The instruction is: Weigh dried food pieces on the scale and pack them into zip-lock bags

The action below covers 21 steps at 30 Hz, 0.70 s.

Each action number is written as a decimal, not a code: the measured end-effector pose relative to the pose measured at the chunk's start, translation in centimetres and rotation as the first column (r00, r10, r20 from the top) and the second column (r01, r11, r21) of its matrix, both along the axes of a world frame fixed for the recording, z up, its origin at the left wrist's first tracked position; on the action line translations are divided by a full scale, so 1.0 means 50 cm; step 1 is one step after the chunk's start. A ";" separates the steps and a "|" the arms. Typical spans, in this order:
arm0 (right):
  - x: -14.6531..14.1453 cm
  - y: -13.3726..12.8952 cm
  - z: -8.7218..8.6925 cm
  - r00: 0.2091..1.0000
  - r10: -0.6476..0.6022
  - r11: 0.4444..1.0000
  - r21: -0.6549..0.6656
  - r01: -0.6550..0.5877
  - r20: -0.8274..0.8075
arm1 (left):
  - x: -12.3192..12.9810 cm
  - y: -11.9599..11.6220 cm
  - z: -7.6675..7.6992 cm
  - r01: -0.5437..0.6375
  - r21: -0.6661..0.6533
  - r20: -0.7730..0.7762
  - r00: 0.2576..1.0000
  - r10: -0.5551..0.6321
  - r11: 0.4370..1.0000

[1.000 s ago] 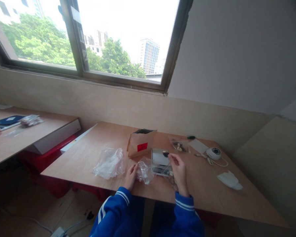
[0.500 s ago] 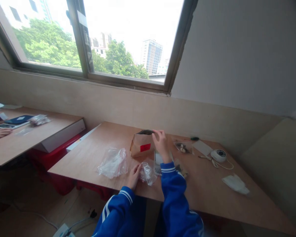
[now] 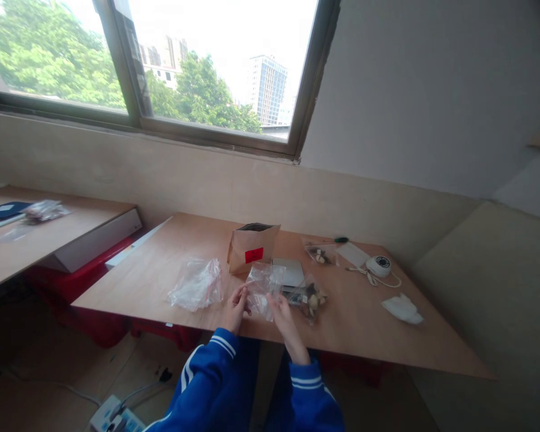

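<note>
A clear plastic bag [image 3: 261, 292] is stretched between my two hands near the front edge of the table. My left hand [image 3: 237, 307] pinches its left side, and my right hand [image 3: 282, 316] has its fingers closed on the right side. Behind the bag, a brown paper pouch [image 3: 240, 251] with a red label stands upright, its top gaping. A flat silver scale [image 3: 291, 273] lies just beyond my right hand, partly covered by the bag. Right of that hand rests a clear bag of tan-and-brown lumps [image 3: 314, 300]. Clear zip bags [image 3: 195, 287] are heaped to the left.
Toward the back right lie another small filled bag [image 3: 320, 255], a green-handled tool [image 3: 341, 240], a white card [image 3: 353, 254] and a white dome camera [image 3: 378, 266] with its cable. A crumpled white wrapper [image 3: 402, 308] sits farther right. A power strip [image 3: 117, 415] is on the floor.
My right hand has come down from the paper pouch's opening to the plastic bag and now grips it. The bag is raised and spread between both hands. The view has shifted slightly right.
</note>
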State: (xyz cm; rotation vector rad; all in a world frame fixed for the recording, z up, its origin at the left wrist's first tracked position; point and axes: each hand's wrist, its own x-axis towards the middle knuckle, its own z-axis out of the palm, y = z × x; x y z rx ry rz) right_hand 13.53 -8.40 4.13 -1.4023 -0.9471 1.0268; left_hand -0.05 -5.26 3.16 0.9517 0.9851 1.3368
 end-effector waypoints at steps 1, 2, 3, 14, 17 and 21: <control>-0.003 0.000 0.008 0.999 0.007 1.000 0.016 -0.007 -0.032 | 0.002 -0.005 0.007 0.014 0.018 0.003 1.000 -0.014 1.000; -0.004 0.000 0.018 0.998 0.011 0.999 0.038 -0.008 -0.063 | 0.002 -0.009 0.015 0.032 0.038 0.001 0.999 -0.033 0.999; -0.002 -0.001 0.027 0.996 0.011 0.998 0.062 -0.006 -0.086 | -0.001 -0.013 0.024 0.055 0.057 -0.006 0.998 -0.055 0.997; 0.046 -0.031 0.086 0.991 0.117 0.990 0.093 -0.110 -0.072 | -0.131 -0.024 0.126 0.038 -0.017 -0.209 0.977 -0.040 0.999; 0.022 -0.035 0.086 0.972 0.231 0.970 0.083 -0.227 -0.049 | -0.113 -0.030 0.126 0.173 -0.101 -0.219 0.957 -0.192 0.980; -0.004 -0.043 0.076 0.906 0.422 0.904 0.079 -0.421 0.001 | -0.082 -0.035 0.114 0.139 -0.073 -0.259 0.954 -0.154 0.988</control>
